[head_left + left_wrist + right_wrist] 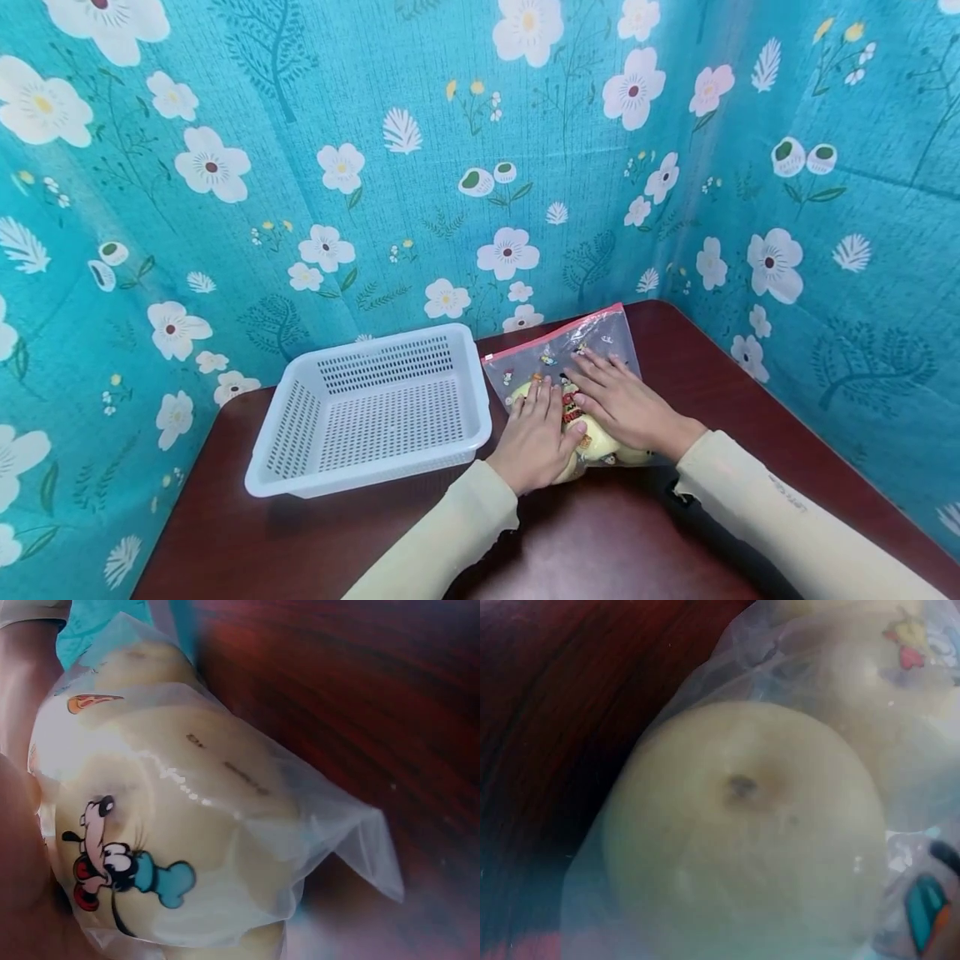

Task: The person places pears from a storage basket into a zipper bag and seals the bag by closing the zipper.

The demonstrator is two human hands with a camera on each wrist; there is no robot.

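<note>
A clear zip bag [551, 354] with a red zip edge and cartoon prints lies on the table, its zip side toward the wall. Several pale yellow round fruits [742, 832] bulge inside its near half. My left hand [532, 437] rests palm down on the bag's left part, fingers straight and pointing away. From the right, my right hand [628, 407] lies flat over the bag's right part with fingers extended. Seen from the left wrist, the plastic stretches over a fruit [225, 772] beside the hand, with a loose bag corner [371, 855] sticking out.
Left of the bag stands a white plastic basket [480, 417] with slotted walls, its rim close to the bag's zip end. Both rest on a dark red-brown table [600, 533]. Blue flowered cloth [420, 208] hangs behind the table and along its sides.
</note>
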